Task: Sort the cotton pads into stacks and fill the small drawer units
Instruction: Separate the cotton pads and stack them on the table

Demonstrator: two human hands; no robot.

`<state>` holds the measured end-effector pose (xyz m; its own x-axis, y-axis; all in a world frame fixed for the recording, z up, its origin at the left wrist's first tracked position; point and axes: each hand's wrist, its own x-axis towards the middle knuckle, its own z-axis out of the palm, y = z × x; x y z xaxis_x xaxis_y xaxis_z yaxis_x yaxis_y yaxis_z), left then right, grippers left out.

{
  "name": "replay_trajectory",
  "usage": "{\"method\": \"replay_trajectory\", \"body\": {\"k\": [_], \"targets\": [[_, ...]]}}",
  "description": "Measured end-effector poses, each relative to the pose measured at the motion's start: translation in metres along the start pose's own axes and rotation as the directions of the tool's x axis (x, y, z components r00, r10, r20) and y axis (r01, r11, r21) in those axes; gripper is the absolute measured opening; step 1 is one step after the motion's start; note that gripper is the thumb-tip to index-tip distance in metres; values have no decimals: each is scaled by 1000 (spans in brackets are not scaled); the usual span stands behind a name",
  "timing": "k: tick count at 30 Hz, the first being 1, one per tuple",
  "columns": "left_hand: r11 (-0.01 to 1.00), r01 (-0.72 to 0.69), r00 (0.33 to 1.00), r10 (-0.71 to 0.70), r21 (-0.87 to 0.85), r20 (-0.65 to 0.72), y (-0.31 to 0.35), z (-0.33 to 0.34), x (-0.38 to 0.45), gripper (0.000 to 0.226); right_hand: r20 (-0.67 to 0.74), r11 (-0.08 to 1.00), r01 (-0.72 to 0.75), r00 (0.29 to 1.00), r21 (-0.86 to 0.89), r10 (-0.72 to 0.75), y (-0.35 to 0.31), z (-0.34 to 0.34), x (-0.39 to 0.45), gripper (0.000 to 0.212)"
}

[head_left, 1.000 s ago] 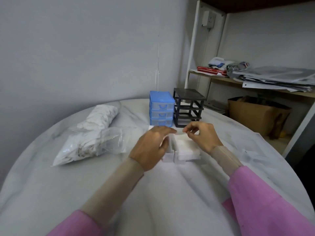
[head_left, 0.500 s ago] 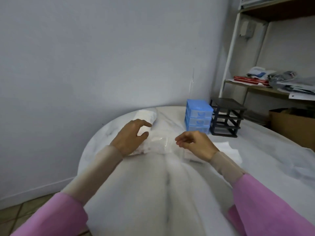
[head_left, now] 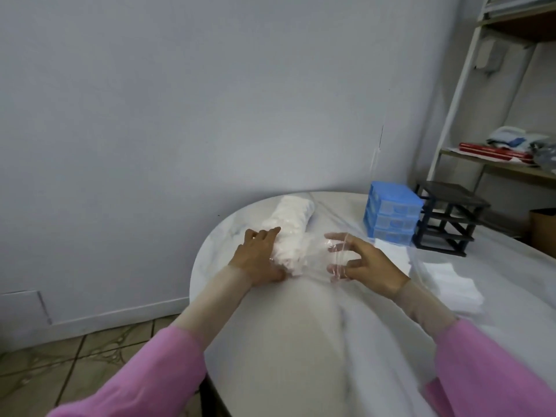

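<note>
Farthest left I see tan patterned floor tiles (head_left: 75, 356) and a white skirting board along the pale wall. Next comes the round white marble-look worktop (head_left: 288, 341), its curved edge running toward me. My left hand (head_left: 258, 257) lies on the left flank of a long clear plastic bag packed with white cotton pads (head_left: 290, 233); the fingers are fairly straight and press against the bag, not wrapped round it. The bag stretches away from me toward the wall, and its near end is loose, crumpled film between my two hands. My right hand (head_left: 365, 266) sits just right of that film with fingers spread and hooked; some clear plastic covers the fingertips, and motion blur keeps me from saying whether it is pinching the film or only touching it. Right of that hand, low white stacks of square cotton pads (head_left: 445, 281) lie flat on the worktop. Behind them stands a small blue plastic three-drawer unit (head_left: 391, 215), drawers pushed in, and just beside it a black plastic drawer frame (head_left: 448, 218) with bare slots. Far right, a white metal shelving rack (head_left: 457, 85) holds red flat items and cloth.
</note>
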<state>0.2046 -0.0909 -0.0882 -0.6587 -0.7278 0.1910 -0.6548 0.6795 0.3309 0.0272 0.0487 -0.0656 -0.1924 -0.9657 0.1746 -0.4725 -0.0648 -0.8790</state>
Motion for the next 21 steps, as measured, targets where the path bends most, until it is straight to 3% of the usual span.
{"method": "replay_trajectory", "body": {"k": [5, 10, 13, 16, 21], "targets": [[988, -15, 999, 7, -156, -48, -2, -2, 0, 82, -13, 984, 69, 997, -164, -72, 0, -10, -11, 66], [981, -110, 968, 69, -161, -239, 7, -7, -5, 60, 4, 995, 94, 996, -42, -94, 7, -9, -21, 57], [974, -180, 947, 134, -135, -292, 16, -10, -9, 36, 9, 990, 142, 990, -18, -142, 4, -5, -27, 54], [975, -224, 945, 215, -7, -245, 28, -13, -15, 22, 2, 976, 146, 989, -161, -147, 0, -3, -29, 66], [947, -254, 953, 280, 199, -117, 41, -13, -21, 35, -44, 930, 257, 960, -261, -278, -5, -8, -30, 61]]}}
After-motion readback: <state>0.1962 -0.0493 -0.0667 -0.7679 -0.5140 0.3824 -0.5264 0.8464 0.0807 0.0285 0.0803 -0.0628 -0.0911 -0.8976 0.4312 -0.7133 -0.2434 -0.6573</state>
